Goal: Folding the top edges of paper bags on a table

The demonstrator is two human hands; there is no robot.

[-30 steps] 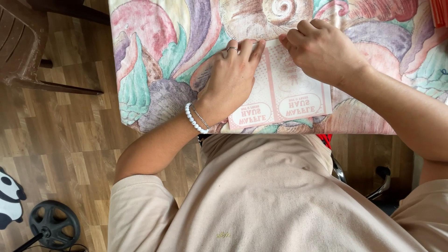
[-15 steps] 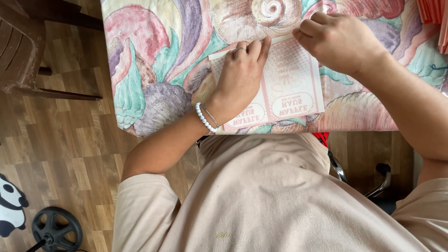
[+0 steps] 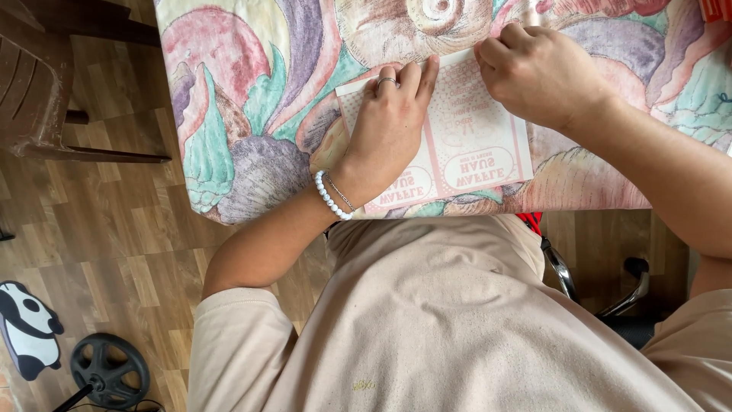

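Note:
A pale paper sheet with red print (image 3: 476, 149) lies on a table covered by a colourful shell-patterned cloth (image 3: 252, 99). My left hand (image 3: 389, 130), with a ring and a white bead bracelet, lies flat on the sheet's left half, fingers pressing along its top edge. My right hand (image 3: 537, 72) is curled over the sheet's top right edge, fingertips pinching or pressing the paper there. The top edge of the sheet is partly hidden under both hands.
A brown plastic chair (image 3: 38, 84) stands at the left on the wooden floor. A black weight plate (image 3: 110, 370) and a panda-shaped object (image 3: 27, 328) lie at the lower left. A chair's metal frame (image 3: 602, 282) shows under the table's near edge.
The view has shifted, so the sheet and hands sit further right and higher in the frame. Both hands stay on the sheet's top edge with little movement relative to it.

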